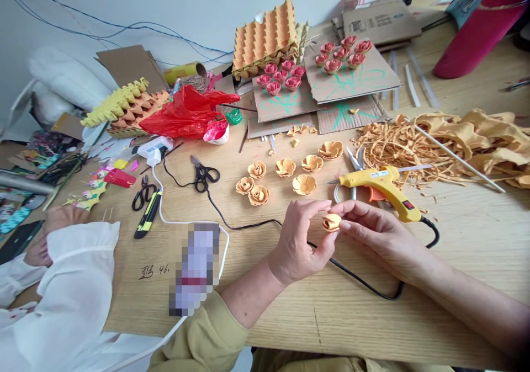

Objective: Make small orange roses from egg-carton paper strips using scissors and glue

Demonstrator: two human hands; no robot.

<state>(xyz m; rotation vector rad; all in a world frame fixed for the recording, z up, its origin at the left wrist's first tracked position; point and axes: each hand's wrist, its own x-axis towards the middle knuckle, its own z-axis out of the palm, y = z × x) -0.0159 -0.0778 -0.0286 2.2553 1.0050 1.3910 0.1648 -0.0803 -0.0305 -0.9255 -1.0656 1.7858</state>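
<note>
A small orange rosebud (pixel 332 222), rolled from what looks like egg-carton pulp, is pinched between the fingertips of both hands. My left hand (pixel 304 239) grips it from the left with thumb and forefinger. From the right, my right hand (pixel 375 237) holds it the same way. Just beyond lies a yellow glue gun (pixel 372 181), partly over a pair of scissors (pixel 355 159). Several orange flower cups (pixel 305 184) sit on the wooden table, along with a group of fuller orange roses (pixel 259 194) to their left.
Orange pulp scraps (pixel 385 140) heap at the right. Cardboard sheets (pixel 354 79) bear pink roses at the back. Black scissors (pixel 202 172), a box cutter (pixel 148 213) and a blurred-out phone (pixel 194 267) lie left. A co-worker's white sleeve (pixel 83 256) rests at far left. Cables cross the table.
</note>
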